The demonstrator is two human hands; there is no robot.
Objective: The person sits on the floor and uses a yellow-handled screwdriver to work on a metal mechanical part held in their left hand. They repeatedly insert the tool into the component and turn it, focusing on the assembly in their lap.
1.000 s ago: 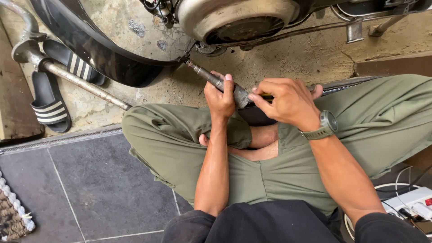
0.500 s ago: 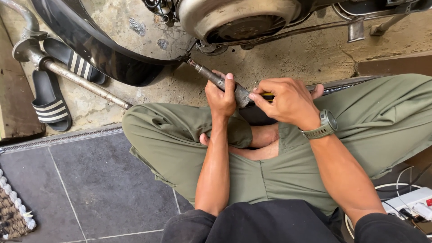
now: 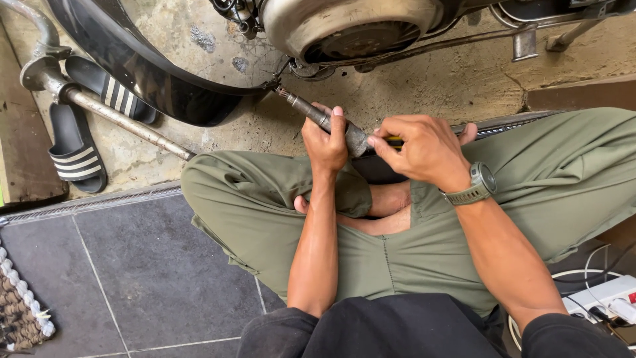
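Near, at 6 o'clock: a black top and olive-green trousers (image 3: 265, 225) of the person sitting cross-legged on the dark grey tiled floor (image 3: 132, 278); a bare foot shows between the knees.
Right edge, at 4 o'clock: a white power strip with cables (image 3: 606, 298) lies on the floor beside the thigh.
Left hand (image 3: 326, 139): its fingers are wrapped tight round the middle of the long grey metal socket driver (image 3: 318, 119), thumb up along the shaft.
Right hand (image 3: 424, 149): wearing an olive wristwatch (image 3: 478, 184), its fingers are curled shut over the thick rear end of the driver, where a sliver of yellow grip shows.
Tool's place: the driver runs from the hands up toward 11 o'clock; its tip meets a fitting at the lower edge of the scooter's silver engine casing (image 3: 344, 26).
Change: compared with half a second and one second ago, both hands and the driver sit in nearly the same pose; only the view shifts a little.
Meaning: by my judgement the grip holds steady on the fitting, with no visible progress either way.
Far, at 10 o'clock: a black curved mudguard (image 3: 146, 73), a rusty grey metal pipe (image 3: 112, 113) and black striped slide sandals (image 3: 73, 149) on the concrete.
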